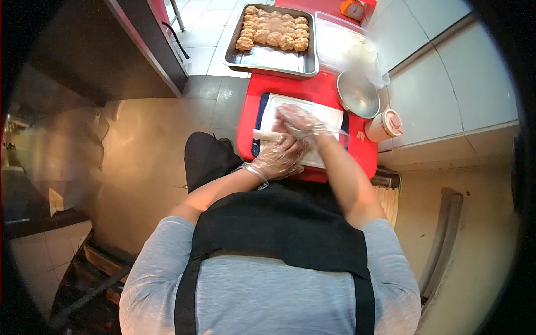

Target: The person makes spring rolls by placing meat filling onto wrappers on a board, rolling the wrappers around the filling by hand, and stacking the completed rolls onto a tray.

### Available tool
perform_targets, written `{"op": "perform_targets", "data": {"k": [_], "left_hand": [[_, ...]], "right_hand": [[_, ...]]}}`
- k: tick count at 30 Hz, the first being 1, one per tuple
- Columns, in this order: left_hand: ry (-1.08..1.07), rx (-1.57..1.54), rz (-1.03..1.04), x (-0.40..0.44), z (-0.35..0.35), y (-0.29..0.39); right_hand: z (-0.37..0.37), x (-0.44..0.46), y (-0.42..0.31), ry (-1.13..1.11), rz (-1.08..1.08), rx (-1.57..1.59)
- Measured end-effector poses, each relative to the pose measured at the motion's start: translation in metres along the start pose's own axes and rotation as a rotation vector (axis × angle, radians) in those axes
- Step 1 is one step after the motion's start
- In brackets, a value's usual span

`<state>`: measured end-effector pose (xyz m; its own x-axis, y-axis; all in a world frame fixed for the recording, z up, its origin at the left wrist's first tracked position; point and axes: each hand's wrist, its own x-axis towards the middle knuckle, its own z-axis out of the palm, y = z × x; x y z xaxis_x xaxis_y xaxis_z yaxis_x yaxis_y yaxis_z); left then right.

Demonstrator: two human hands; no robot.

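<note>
My left hand (277, 157), in a clear plastic glove, is at the near side of a white cutting board (333, 115). Its fingers curl over a pale, roll-like piece (267, 134), whose left end sticks out past the board's left edge; I cannot make out what it is made of. Just beyond and to the right, my gloved right hand (300, 120) is low over the board, its fingers smeared by motion. Whether it holds anything is hidden. Dark blue cloth (260, 120) shows under the board.
Behind the board, a metal tray (268, 60) carries rows of lumpy, pale-brown balls (274, 28). Along the right stand a clear plastic container (341, 42), a steel bowl (358, 95) and a lidded white tub (384, 126). An orange scale (353, 9) is at the far end of the red table (363, 159).
</note>
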<state>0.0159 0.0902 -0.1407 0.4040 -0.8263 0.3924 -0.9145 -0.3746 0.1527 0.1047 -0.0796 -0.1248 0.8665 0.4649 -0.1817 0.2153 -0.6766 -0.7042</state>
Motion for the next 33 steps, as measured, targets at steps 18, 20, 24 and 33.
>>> {"op": "perform_targets", "data": {"k": [18,20,24,33], "left_hand": [[-0.107,-0.006,-0.036,0.007,-0.002,0.003],[-0.113,0.007,-0.037,0.007,-0.004,0.005],[-0.138,0.025,-0.045,0.007,-0.003,0.004],[-0.104,0.035,-0.016,0.006,0.005,0.004]], "right_hand": [[-0.001,-0.021,0.06,0.42,0.47,0.987],[0.012,-0.023,0.081,0.493,0.444,0.791],[0.05,0.0,0.101,0.358,0.239,0.554],[-0.03,-0.077,0.101,0.422,0.304,0.21]]}}
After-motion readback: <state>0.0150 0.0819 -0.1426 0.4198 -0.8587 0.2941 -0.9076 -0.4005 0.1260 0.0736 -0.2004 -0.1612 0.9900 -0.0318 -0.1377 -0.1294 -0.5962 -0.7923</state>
